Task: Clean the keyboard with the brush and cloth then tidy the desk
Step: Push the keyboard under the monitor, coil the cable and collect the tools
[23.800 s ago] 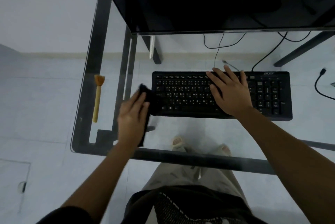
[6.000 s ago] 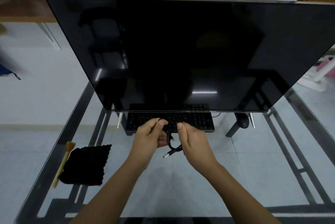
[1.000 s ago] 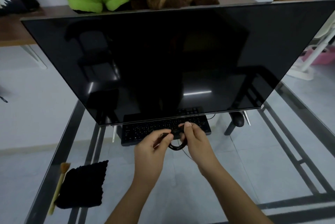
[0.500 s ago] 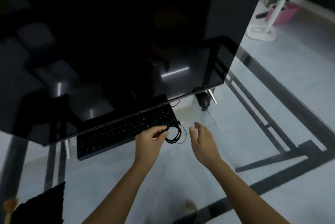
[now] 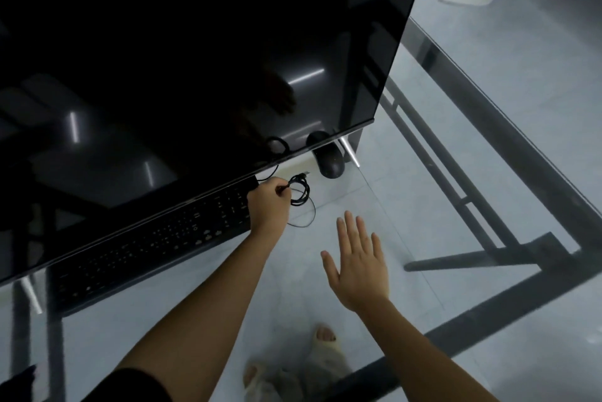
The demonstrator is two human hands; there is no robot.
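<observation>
Head view, looking down through a glass desk [image 5: 488,154] with a dark metal frame. Left hand [image 5: 268,203], fingers closed, pinches a coiled black cable [image 5: 301,191] just beside the right end of the keyboard [image 5: 156,239]; one loose loop of the cable trails onto the glass. Right hand [image 5: 356,265] is flat and spread, fingers extended, holding nothing, nearer the front edge of the desk and well apart from the cable. Keyboard lies along the back of the desk, partly under the lower edge of a large dark monitor [image 5: 195,43]. Black mouse [image 5: 329,160] sits beneath the monitor's right corner. Corner of the black cloth [image 5: 19,380] shows at the front left edge.
</observation>
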